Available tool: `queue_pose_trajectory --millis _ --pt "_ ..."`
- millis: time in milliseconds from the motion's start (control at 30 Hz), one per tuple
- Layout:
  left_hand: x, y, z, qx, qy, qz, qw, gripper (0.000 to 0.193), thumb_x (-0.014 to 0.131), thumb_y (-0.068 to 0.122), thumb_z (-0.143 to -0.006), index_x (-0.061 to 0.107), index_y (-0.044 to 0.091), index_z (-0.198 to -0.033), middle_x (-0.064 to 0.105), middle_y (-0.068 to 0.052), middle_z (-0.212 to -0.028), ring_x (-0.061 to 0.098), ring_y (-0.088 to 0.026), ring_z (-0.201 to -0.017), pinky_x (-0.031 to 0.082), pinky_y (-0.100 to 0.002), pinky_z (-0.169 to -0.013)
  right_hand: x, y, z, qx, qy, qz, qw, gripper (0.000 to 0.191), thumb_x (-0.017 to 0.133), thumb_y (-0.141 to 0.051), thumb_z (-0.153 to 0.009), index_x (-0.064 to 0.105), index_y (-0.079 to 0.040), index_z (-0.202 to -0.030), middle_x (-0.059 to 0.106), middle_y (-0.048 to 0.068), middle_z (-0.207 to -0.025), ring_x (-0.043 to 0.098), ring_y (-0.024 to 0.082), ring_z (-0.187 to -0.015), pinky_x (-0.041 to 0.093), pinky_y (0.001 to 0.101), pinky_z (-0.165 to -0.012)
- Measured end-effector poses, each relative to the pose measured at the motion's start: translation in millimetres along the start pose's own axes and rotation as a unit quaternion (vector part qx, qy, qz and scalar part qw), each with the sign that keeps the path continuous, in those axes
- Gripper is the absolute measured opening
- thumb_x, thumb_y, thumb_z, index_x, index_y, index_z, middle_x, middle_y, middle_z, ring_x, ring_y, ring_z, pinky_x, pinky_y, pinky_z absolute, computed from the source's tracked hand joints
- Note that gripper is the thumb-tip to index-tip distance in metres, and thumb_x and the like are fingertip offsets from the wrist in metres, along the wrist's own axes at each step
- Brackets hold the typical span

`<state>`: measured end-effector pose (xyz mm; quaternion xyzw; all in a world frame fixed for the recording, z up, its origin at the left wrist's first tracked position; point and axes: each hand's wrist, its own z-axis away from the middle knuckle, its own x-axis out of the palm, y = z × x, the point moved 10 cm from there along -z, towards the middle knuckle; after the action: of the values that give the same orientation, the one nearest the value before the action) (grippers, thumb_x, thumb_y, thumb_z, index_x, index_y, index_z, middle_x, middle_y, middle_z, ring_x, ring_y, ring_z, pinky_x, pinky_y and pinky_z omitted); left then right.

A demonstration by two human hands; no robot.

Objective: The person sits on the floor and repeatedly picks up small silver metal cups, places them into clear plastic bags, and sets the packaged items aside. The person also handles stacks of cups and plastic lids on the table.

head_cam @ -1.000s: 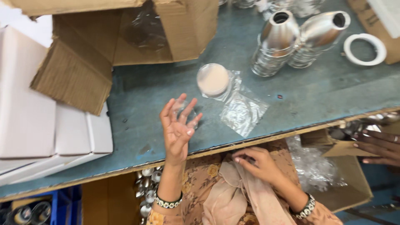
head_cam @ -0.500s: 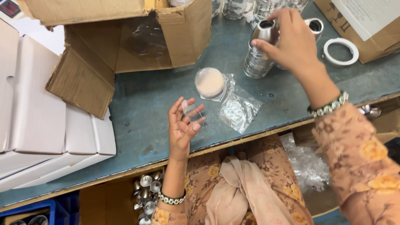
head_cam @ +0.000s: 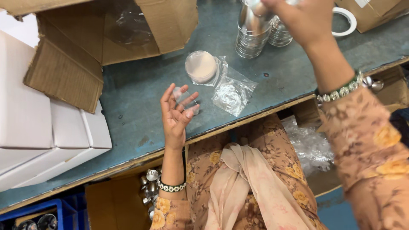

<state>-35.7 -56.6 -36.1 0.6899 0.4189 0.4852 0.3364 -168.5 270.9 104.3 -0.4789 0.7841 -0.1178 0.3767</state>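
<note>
My left hand [head_cam: 177,113] is raised over the blue-grey table [head_cam: 132,98], palm up, fingers loosely curled around a small clear plastic bag [head_cam: 186,99]. My right hand [head_cam: 304,21] reaches to the far right over a group of shiny metal cups [head_cam: 253,27]; its fingers close on the top of one, partly cut off by the frame's edge. A round pale-pink disc in clear wrap [head_cam: 201,67] lies between the hands, with another clear bag [head_cam: 232,91] holding a ring-shaped part beside it.
An open cardboard box [head_cam: 106,38] stands at the back left, white cartons [head_cam: 38,127] at the left. A white ring [head_cam: 346,21] lies at the far right. Below the table edge are crumpled plastic [head_cam: 309,145] and metal parts [head_cam: 149,187].
My right hand rose from my lap to the metal cups at the far right. My left hand's fingers curled in around the small clear bag.
</note>
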Motion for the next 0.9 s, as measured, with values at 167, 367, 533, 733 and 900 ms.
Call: queue_pose_trajectory --millis 167,367,533,733,900 --pt "9.5 -4.5 2.3 0.007 0.017 0.009 1.000 0.089 0.078 0.024 -0.095 0.022 0.016 -0.163 0.044 -0.024 -0.158 0.058 -0.040 -0.137 0.057 -0.045 -0.106 11.5 1.5 102.0 0.091 0.083 -0.394 0.911 0.041 0.076 -0.045 -0.104 0.054 -0.011 -0.098 0.060 -0.004 -0.087 0.058 0.005 -0.075 0.049 0.0191 -0.066" --pt "48.3 -24.9 -0.8 -0.007 -0.030 0.011 0.999 0.083 0.076 0.013 -0.095 0.026 0.014 -0.162 0.039 -0.021 -0.164 0.055 -0.037 -0.142 0.058 -0.046 -0.109 84.4 23.0 192.8 0.261 0.099 -0.630 0.725 0.028 0.072 -0.035 -0.105 0.055 -0.013 -0.102 0.071 0.004 -0.105 0.070 0.013 -0.096 0.060 0.0312 -0.088" --pt "77.3 -44.0 -21.8 -0.013 -0.073 -0.043 0.996 0.081 0.079 0.007 -0.091 0.035 0.011 -0.159 0.037 -0.015 -0.165 0.053 -0.030 -0.142 0.056 -0.039 -0.106 89.4 24.5 182.0 0.255 0.068 -0.607 0.749 0.030 0.074 -0.029 -0.102 0.061 -0.005 -0.116 0.070 0.008 -0.120 0.069 0.017 -0.109 0.056 0.0343 -0.101" --pt "86.3 -44.3 -33.7 0.029 -0.056 -0.203 0.977 0.081 0.087 0.013 -0.084 0.046 0.012 -0.154 0.045 -0.009 -0.155 0.057 -0.025 -0.139 0.059 -0.036 -0.107 93.1 23.6 169.1 0.242 0.062 -0.548 0.798 0.033 0.079 -0.024 -0.095 0.064 0.001 -0.109 0.060 0.016 -0.141 0.063 0.020 -0.114 0.054 0.0344 -0.098" --pt "85.5 -37.5 -41.4 0.036 -0.055 -0.218 0.974 0.078 0.089 0.013 -0.083 0.052 0.012 -0.151 0.045 -0.012 -0.159 0.054 -0.026 -0.144 0.058 -0.039 -0.112 92.1 19.2 159.6 0.215 0.050 -0.536 0.815 0.028 0.081 -0.019 -0.096 0.058 -0.004 -0.100 0.056 0.019 -0.147 0.059 0.024 -0.133 0.047 0.0383 -0.117"
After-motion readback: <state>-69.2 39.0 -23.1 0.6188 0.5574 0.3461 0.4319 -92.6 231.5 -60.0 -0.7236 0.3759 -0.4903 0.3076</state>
